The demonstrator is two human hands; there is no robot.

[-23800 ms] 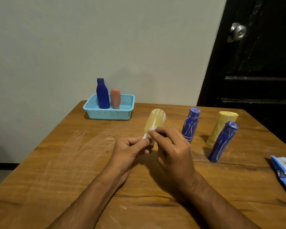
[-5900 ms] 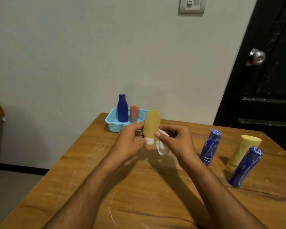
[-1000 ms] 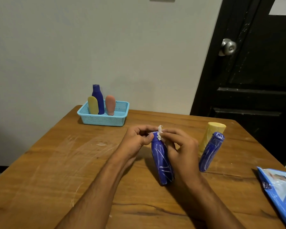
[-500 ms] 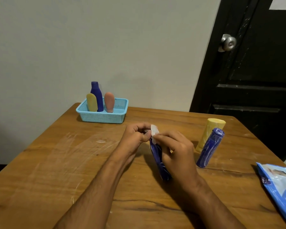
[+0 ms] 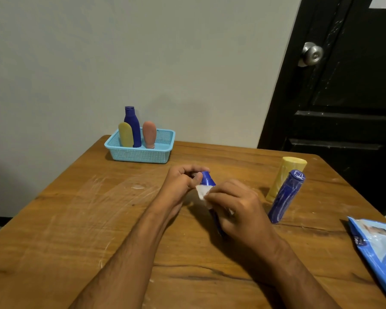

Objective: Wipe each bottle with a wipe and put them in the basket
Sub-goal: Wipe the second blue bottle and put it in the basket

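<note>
Wooden table [image 5: 80,221], near basket [image 5: 143,155]: blue bottle [image 5: 206,178] cap now uncovered, wipe [image 5: 202,192] slid lower; left hand [image 5: 179,186] gripping top, right hand [image 5: 239,210] pinching wipe.

A home room: a scuffed wooden counter [image 5: 54,219] against a plain wall [image 5: 143,52], a black knobbed door [image 5: 343,108] beside it.
</note>
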